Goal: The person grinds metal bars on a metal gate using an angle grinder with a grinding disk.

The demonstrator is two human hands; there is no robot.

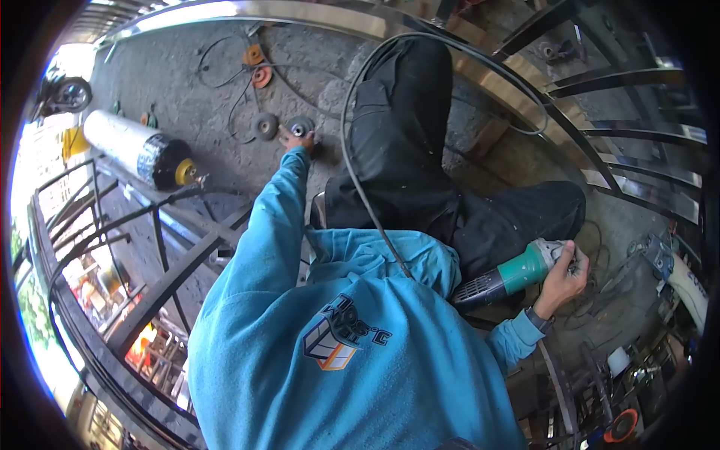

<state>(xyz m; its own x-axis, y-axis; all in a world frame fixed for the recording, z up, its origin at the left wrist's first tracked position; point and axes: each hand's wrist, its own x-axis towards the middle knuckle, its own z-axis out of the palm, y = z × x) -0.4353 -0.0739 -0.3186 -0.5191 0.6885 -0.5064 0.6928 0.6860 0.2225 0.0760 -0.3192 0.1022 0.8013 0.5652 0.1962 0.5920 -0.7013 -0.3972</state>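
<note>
On the left, my left hand (pixel 297 139) reaches down to the floor, its fingers closed at the lower edge of a grey disc (pixel 301 124) with a metal centre. Beside that disc lies another dark round disc (pixel 264 126). My right hand (pixel 566 277) grips the metal head of a green and black angle grinder (pixel 523 271), whose body lies across by my thigh. The far side of the grinder head is partly hidden by my fingers. A grey cable (pixel 349 127) loops over my legs.
A metal cylinder (pixel 131 146) lies at the left, near a dark metal frame (pixel 161 285). Orange round pieces (pixel 262 76) and thin cables are on the concrete floor (pixel 172 82). Metal bars (pixel 630 135) stand at the upper right. Another tool (pixel 686 285) lies far right.
</note>
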